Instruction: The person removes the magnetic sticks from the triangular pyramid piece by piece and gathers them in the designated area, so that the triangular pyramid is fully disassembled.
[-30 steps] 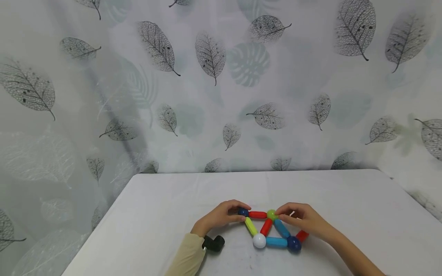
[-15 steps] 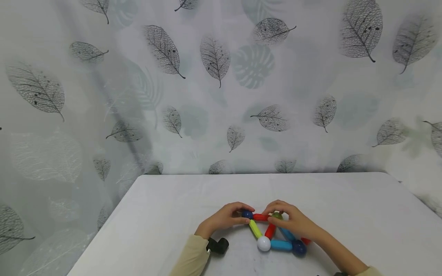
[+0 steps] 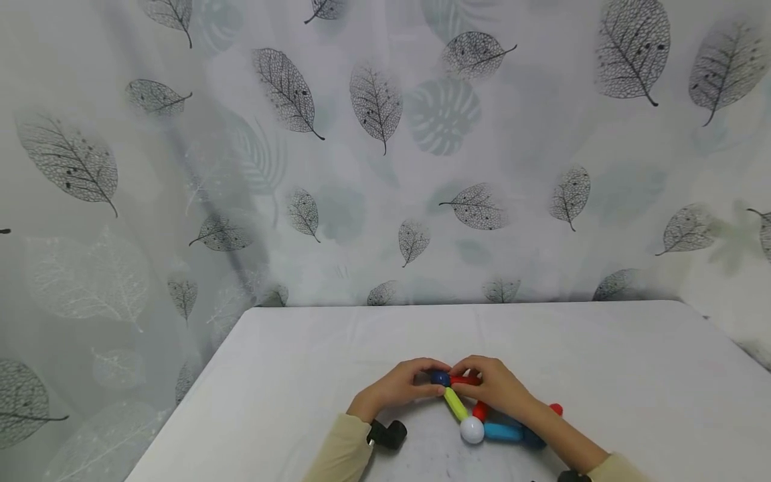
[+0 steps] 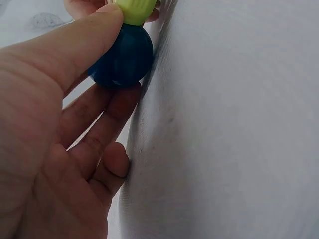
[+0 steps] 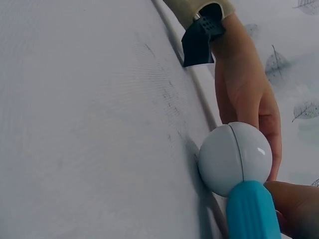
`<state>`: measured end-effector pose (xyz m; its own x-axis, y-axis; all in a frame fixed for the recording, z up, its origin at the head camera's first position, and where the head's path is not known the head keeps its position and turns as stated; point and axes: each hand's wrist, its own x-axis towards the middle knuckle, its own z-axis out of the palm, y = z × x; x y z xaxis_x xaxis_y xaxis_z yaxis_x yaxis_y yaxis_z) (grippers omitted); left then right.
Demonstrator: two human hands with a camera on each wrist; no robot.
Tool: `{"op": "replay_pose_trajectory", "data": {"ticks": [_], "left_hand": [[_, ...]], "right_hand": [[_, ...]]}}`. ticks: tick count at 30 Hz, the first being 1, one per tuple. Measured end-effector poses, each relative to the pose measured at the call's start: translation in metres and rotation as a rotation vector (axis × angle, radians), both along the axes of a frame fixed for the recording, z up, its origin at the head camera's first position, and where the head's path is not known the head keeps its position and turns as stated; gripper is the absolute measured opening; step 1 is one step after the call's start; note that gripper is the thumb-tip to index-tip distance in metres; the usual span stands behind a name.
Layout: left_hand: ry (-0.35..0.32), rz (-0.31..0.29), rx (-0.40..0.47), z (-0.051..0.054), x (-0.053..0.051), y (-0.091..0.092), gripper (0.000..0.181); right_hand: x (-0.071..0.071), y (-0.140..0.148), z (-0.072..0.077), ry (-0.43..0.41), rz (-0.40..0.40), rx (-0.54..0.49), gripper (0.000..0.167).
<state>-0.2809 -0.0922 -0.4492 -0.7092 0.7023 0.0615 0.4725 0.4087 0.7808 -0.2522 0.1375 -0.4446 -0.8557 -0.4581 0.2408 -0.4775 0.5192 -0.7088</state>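
Observation:
The left hand (image 3: 400, 387) grips a dark blue ball (image 3: 441, 379), which joins a red rod and a yellow-green rod (image 3: 455, 404). In the left wrist view that ball (image 4: 124, 57) lies between thumb and fingers. The right hand (image 3: 498, 387) pinches the red rod (image 3: 466, 381) beside the ball. A white ball (image 3: 472, 430) ends the yellow-green rod; a light blue rod (image 3: 503, 432) runs right from it to a second dark blue ball, partly behind the right forearm. The green ball is hidden by the right hand.
A white table (image 3: 289, 355) carries the linked pieces, with a leaf-patterned curtain (image 3: 361, 167) behind. Black wrist devices sit on the left wrist (image 3: 387, 434) and right wrist (image 3: 573, 476). A red rod end (image 3: 556, 409) shows beyond the right forearm.
The right hand has moved left from the green ball to the red rod beside the left hand. The left hand keeps its hold on the dark blue ball.

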Motion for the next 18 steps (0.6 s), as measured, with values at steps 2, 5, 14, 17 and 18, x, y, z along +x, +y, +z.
{"op": "replay_pose_trajectory", "data": {"ticks": [2,5,14,17,18], "left_hand": [[0.021,-0.002,-0.005,-0.0009,0.0002,0.0010,0.037],[0.043,0.010,-0.005,-0.0013,0.0004,0.0010,0.036],[0.057,0.029,0.001,-0.0009,0.0020,0.0023,0.033],[0.071,0.037,0.008,-0.0003,0.0021,0.0039,0.032],[0.075,0.041,0.008,-0.0001,0.0022,0.0045,0.032]], "right_hand": [[0.0003,-0.0010,-0.0010,0.002,-0.033,0.017,0.018],[0.0005,-0.0028,-0.0020,0.009,-0.051,0.028,0.016],[0.0030,-0.0062,-0.0031,0.007,-0.085,0.031,0.013],[0.0040,-0.0069,-0.0020,-0.005,-0.104,0.035,0.014],[0.0042,-0.0072,-0.0014,-0.009,-0.111,0.037,0.014]]}}
